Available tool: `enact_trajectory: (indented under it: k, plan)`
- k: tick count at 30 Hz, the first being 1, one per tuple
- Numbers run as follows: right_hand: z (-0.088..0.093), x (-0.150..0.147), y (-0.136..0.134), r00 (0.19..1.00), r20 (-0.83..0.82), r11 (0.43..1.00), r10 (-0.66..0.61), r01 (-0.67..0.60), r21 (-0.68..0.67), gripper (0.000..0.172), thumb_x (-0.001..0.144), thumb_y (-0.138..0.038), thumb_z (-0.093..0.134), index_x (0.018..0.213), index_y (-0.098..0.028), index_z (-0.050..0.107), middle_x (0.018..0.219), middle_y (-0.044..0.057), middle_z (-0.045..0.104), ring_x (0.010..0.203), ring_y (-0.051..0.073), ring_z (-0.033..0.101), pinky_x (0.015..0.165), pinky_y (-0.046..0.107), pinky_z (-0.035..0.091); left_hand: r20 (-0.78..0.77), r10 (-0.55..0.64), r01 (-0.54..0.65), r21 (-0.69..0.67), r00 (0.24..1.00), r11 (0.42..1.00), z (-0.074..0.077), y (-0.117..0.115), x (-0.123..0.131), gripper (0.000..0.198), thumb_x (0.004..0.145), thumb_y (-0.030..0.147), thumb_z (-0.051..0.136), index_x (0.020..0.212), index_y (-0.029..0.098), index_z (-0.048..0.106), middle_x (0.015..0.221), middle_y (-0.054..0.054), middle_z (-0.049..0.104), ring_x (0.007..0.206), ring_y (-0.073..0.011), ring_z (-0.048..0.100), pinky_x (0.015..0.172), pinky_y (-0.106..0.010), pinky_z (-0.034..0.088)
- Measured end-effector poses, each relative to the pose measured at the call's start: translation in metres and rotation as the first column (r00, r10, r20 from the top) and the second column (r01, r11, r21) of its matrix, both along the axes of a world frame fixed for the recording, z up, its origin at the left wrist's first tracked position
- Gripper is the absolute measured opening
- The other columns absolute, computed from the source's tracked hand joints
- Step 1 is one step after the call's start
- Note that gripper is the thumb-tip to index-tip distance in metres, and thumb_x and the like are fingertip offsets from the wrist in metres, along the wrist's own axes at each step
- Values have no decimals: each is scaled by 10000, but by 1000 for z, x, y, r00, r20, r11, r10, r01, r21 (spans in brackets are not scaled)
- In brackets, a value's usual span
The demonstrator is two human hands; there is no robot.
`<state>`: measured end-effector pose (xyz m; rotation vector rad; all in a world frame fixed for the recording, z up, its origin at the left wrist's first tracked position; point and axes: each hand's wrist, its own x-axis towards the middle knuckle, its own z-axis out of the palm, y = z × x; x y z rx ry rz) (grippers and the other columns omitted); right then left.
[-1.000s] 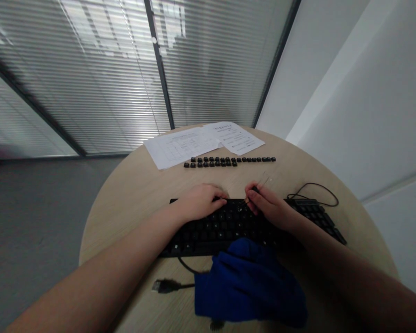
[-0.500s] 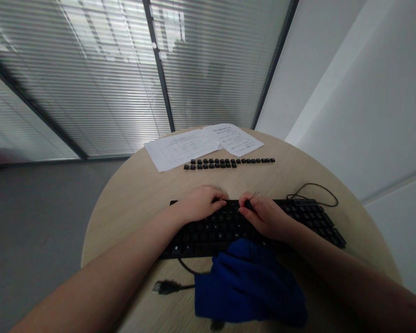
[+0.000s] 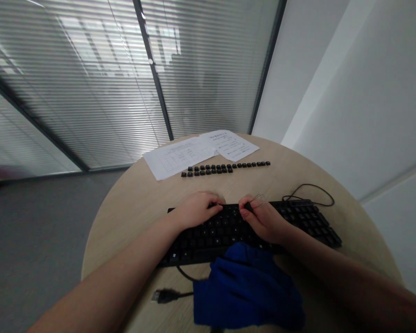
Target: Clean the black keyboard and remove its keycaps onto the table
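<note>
A black keyboard (image 3: 215, 231) lies across the round table, its upper keys partly covered by my hands. My left hand (image 3: 199, 209) is closed at the keyboard's back edge, fingers curled over it and thumb on the top keys. To the right, my right hand (image 3: 263, 217) pinches a wire keycap puller (image 3: 248, 206) by its black handle, just above the keyboard; its thin wire loops point up and away. Beyond the hands, black keycaps (image 3: 208, 172) stand in two rows. A blue cloth (image 3: 246, 291) lies against the keyboard's front edge.
Printed papers (image 3: 180, 155) lie at the table's far side, behind the keycaps. The USB plug (image 3: 164, 296) sits left of the cloth. A looped black cable (image 3: 314, 186) rests behind the keyboard's right end. Window blinds (image 3: 208, 69) and a white wall (image 3: 377, 106) stand beyond the table.
The view has tilted slightly, so the table sits a little lower. Both hands stay at nearly the same spots on the keyboard; the puller's wire loops show more clearly.
</note>
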<state>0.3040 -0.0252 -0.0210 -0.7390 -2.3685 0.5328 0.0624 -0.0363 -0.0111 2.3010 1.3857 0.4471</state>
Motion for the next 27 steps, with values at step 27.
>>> enact_trajectory:
  k: [27]
  plan:
    - [-4,-1,-1,998,-66,976,-9,23,215,66,967,-262,462,981,-225,515,816,37,656,706,173,633,675,286,491,135,174,-181,41,976,983,18,-12,8,267,910,390,538,944,213,735,897,-46,710,776,-190,629,714,-325,473]
